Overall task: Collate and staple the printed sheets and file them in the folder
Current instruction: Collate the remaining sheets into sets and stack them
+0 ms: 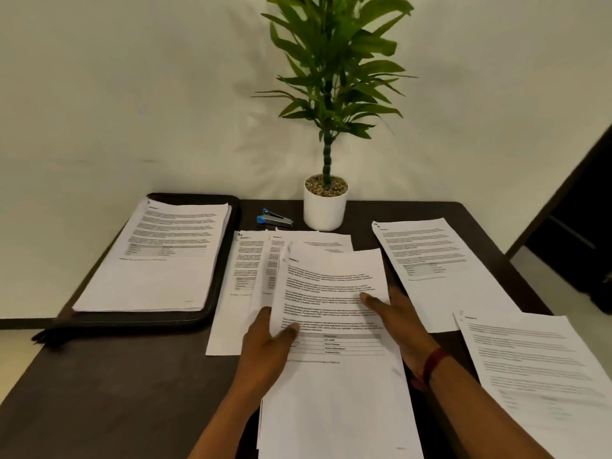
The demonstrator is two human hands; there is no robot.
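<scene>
Dark table (132, 376) holds the black folder (132, 319) at upper left, papers (149, 260) stacked on it. At lower centre your left hand (265, 349) and right hand (400, 319) each pinch the printed sheets (331, 286), thumbs on top; the blue stapler (274, 218) lies above them.

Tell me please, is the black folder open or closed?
Open. The folder lies flat on the table, and a stack of printed sheets rests inside it, with its black rim showing around them.

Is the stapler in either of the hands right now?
No, the stapler lies on the table beside the white plant pot, while the left hand and right hand hold the sheets.
</scene>
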